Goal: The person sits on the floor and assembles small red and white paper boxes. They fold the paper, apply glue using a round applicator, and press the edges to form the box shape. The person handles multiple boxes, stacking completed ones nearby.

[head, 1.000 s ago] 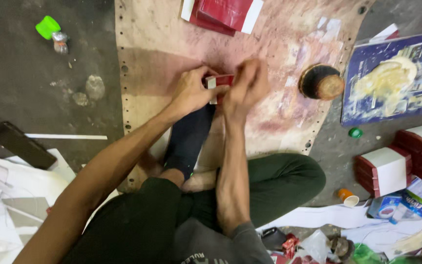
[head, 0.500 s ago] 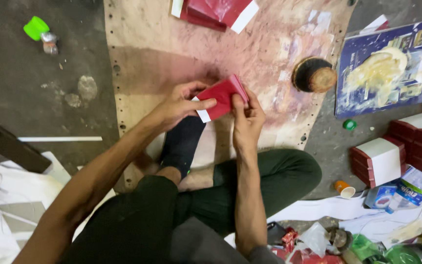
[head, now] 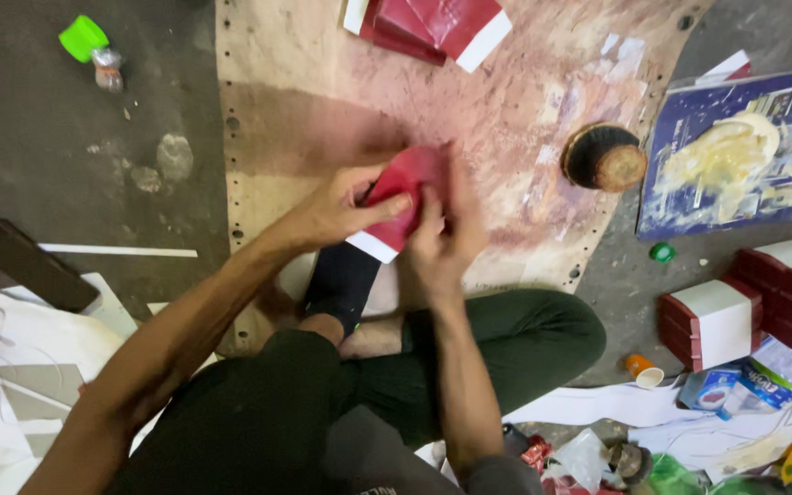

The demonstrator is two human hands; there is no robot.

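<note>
Both my hands hold a small red cardboard box (head: 402,191) with a white edge, lifted above a stained work board (head: 313,101) on the floor. My left hand (head: 336,209) grips its left side, thumb laid across the red face. On the box's right side my right hand (head: 446,234) pinches it, fingers curled over the top edge. I sit cross-legged behind the board, a black sock just below the box.
A stack of red-and-white flat boxes (head: 428,23) lies at the board's far edge. A round brush (head: 603,158) sits right of the box, beside a glue-smeared blue sheet (head: 735,156). Finished red boxes (head: 763,293) stack at right. A green-capped bottle (head: 92,50) lies far left.
The box was first pressed low on the board between both hands. It has since been raised and turned, its red face now toward me, my right hand closing over its top.
</note>
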